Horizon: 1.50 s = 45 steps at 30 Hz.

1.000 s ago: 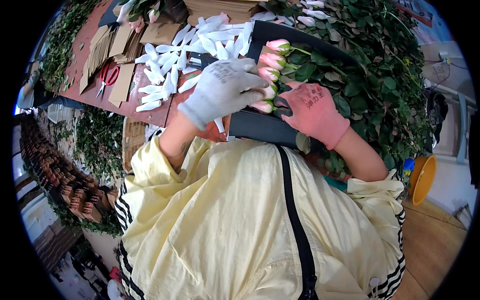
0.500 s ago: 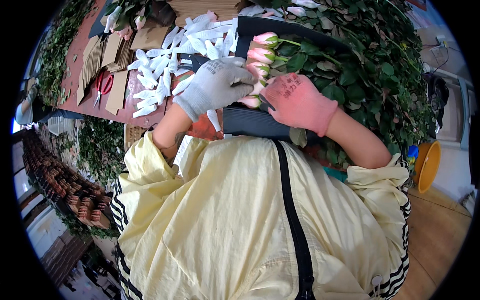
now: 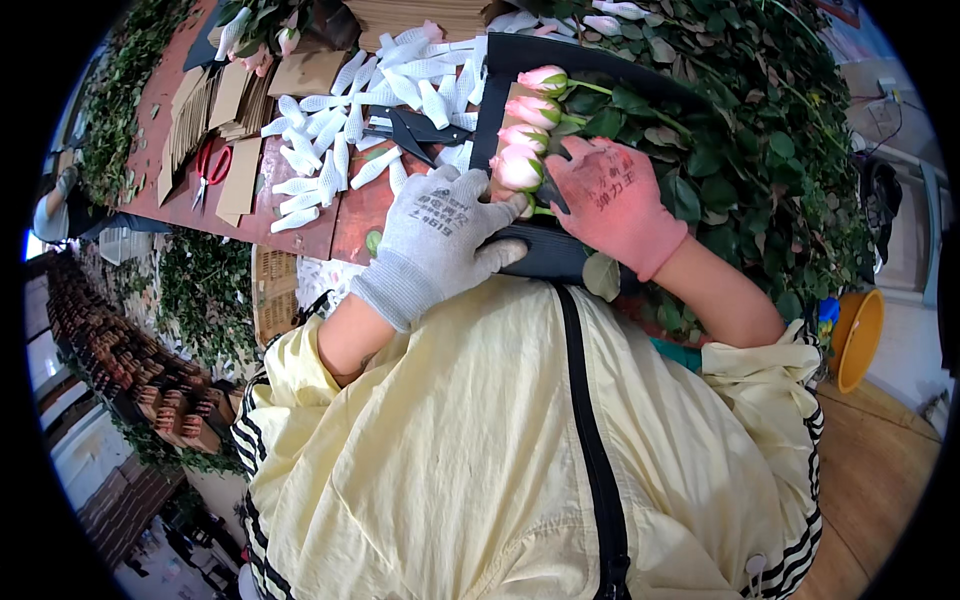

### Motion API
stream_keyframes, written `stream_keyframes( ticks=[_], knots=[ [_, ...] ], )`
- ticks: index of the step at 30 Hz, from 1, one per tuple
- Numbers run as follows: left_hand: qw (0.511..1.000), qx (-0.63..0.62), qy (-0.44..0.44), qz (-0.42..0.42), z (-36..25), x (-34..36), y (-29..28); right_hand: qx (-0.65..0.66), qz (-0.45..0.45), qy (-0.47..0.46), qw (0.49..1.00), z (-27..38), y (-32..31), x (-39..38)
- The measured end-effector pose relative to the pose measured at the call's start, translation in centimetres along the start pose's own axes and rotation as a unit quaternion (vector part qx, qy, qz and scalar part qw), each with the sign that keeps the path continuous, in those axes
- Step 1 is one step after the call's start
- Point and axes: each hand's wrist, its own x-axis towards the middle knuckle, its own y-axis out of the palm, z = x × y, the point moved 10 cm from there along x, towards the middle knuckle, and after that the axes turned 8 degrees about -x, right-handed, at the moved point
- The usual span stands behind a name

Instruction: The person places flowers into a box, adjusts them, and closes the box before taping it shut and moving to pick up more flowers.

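Note:
Pink roses [image 3: 520, 168] lie in a column on brown card [image 3: 515, 92] inside a long black box [image 3: 515, 55], their leafy stems pointing right. My left hand [image 3: 445, 230], in a grey glove, curls over the box's lower left corner at the bottom rose, thumb along the outer edge. My right hand [image 3: 610, 200], in a pink glove with dark palm, rests among the stems just right of the blooms, fingers bent; what they hold is hidden. White mesh sleeves [image 3: 300, 205] lie scattered left of the box, around a black tool [image 3: 420, 130].
Red-handled scissors [image 3: 210, 170] and cardboard pieces [image 3: 240, 180] lie on the red table [image 3: 355, 230]. Cut foliage [image 3: 760, 150] is heaped at right. A wicker basket [image 3: 275, 290], a yellow tub [image 3: 855, 340] and a co-worker [image 3: 55, 210] at the far left are also in view.
My left hand has dropped lower, to the box's near left corner, uncovering the black tool. My right hand has shifted slightly right, exposing more of the lower rose.

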Motion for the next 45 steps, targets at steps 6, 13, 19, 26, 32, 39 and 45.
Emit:
stream_keyframes(
  ticks=[6, 13, 19, 26, 32, 39, 45],
  knots=[
    [1.000, 0.005, -0.016, 0.011, -0.2, 0.1, 0.0, -0.065, -0.003, -0.036, 0.997, 1.0, 0.7, 0.4],
    [0.997, -0.012, 0.036, -0.073, -1.2, 0.8, 0.4, 0.016, -0.088, -0.038, 0.995, -0.6, -2.8, -0.7],
    [0.995, -0.017, 0.047, -0.086, -1.2, 0.7, 0.3, -0.057, 0.051, 0.005, 0.997, -2.8, -0.1, 1.6],
    [0.998, -0.010, 0.036, -0.056, -1.9, 2.4, -0.3, -0.027, 0.000, -0.024, 0.999, -2.4, -0.4, 0.8],
    [0.999, 0.019, 0.012, -0.040, -1.5, 2.7, 1.9, -0.027, -0.090, 0.070, 0.993, -4.3, -1.9, 1.3],
    [1.000, 0.010, 0.009, -0.015, -1.5, 3.3, 1.8, -0.092, -0.123, 0.020, 0.988, -2.9, -1.6, 2.7],
    [0.994, -0.014, 0.033, -0.106, -0.6, 4.8, -0.7, -0.018, -0.175, 0.084, 0.981, -5.2, -5.2, 1.1]
  ],
)
